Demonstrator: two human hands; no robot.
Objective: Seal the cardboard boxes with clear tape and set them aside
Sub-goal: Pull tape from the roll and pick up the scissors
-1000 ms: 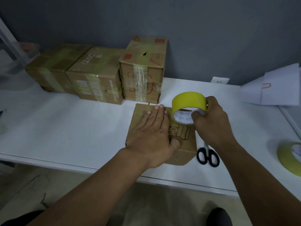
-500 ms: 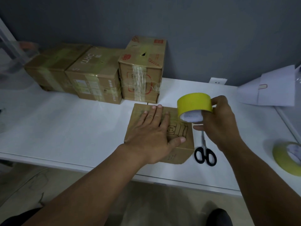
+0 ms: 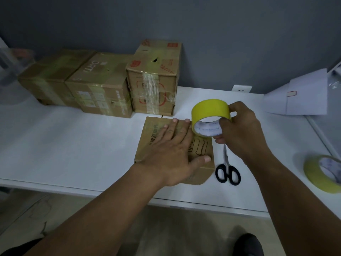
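The box lies near the table's front edge and is pinned flat by the left hand, fingers straight across its top, presumably so the flaps are kept closed for taping. The tape roll is gripped by the right hand, thumb in the core, just above the box's far right corner. Scissors are kept beside the box, likely for cutting. Three taped boxes are lined against the wall.
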